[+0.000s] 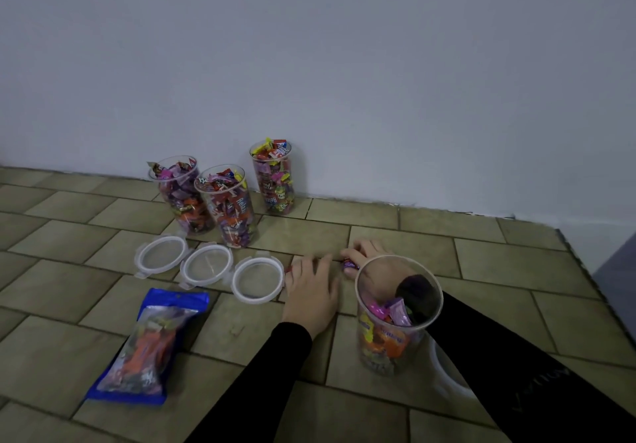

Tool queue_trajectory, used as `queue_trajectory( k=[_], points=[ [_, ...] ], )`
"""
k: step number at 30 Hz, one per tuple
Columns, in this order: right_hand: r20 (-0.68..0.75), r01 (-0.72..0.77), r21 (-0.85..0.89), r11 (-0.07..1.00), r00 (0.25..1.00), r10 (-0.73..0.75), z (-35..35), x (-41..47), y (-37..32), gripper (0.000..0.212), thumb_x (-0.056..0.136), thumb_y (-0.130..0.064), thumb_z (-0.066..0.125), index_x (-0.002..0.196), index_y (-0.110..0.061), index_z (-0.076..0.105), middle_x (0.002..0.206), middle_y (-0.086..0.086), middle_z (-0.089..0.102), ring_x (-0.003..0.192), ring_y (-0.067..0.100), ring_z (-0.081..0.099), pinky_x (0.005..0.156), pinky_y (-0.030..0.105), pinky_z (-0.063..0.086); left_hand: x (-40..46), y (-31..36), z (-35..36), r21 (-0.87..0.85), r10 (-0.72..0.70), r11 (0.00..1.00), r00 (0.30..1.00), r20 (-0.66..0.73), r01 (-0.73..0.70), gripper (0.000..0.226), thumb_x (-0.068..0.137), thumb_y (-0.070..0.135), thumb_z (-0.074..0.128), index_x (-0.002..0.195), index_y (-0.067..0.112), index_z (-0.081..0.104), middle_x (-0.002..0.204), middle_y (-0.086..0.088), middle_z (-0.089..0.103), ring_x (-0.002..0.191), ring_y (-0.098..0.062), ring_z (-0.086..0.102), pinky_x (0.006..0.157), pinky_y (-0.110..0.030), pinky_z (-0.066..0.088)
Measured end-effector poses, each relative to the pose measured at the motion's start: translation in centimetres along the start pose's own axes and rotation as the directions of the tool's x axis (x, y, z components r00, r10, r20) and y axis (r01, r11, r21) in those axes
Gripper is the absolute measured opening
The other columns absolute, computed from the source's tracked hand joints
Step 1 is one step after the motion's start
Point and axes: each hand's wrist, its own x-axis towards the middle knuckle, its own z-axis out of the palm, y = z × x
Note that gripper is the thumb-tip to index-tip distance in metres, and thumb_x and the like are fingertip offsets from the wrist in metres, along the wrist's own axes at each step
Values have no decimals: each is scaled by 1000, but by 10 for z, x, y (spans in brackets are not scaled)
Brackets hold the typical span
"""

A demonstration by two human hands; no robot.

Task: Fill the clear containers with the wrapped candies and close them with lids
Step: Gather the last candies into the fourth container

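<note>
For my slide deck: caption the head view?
Hands gather loose candies beside a part-filled container; three full ones await lids.

A tan tiled floor [378, 222] meets a plain pale wall [309, 47] behind it.

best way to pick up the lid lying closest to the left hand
Likely by its near rim: the lid lies flat on the tiled floor, so come from above and pinch a locking tab or rim edge. The left hand rests right beside its right edge.
</note>
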Motion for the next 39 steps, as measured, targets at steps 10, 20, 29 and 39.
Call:
queue_trajectory(
  k=[10,20,29,39],
  points=[
    [98,35,-173,984,995,-18,-18,-10,-20,37,105,-31,29,135,-14,45,133,8,49,119,22,48,90,23,30,-2,-1,6,-61,3,998,986,-168,-14,51,88,42,39,115,7,62,122,-22,53,111,-40,48,93,-49,41],
    [-78,66,-305,950,992,-94,-31,-25,-31,32,93,-36,49,87,-11,67,75,2,65,67,12,64,55,18,25,12,2,12,140,73,988,997,-38,-67,31,78,18,28,71,10,58,65,-11,58,53,-29,56,47,-31,41],
    [-29,364,226,903,929,-368,-21,-29,-28,35,101,-7,29,115,-9,61,116,17,61,90,-5,63,88,-3,30,-4,10,-9,108,123,987,992,8,-123,31,100,34,39,114,13,56,110,-11,64,101,-32,61,76,-38,44],
    [-106,-287,379,880,931,349,-54,-65,7,17,97,-34,51,94,-19,59,98,2,67,92,23,62,74,30,45,-6,17,-23,-339,3,940,995,-104,-38,27,91,31,53,67,18,50,69,-7,61,72,-28,58,63,-36,44]
  ],
)
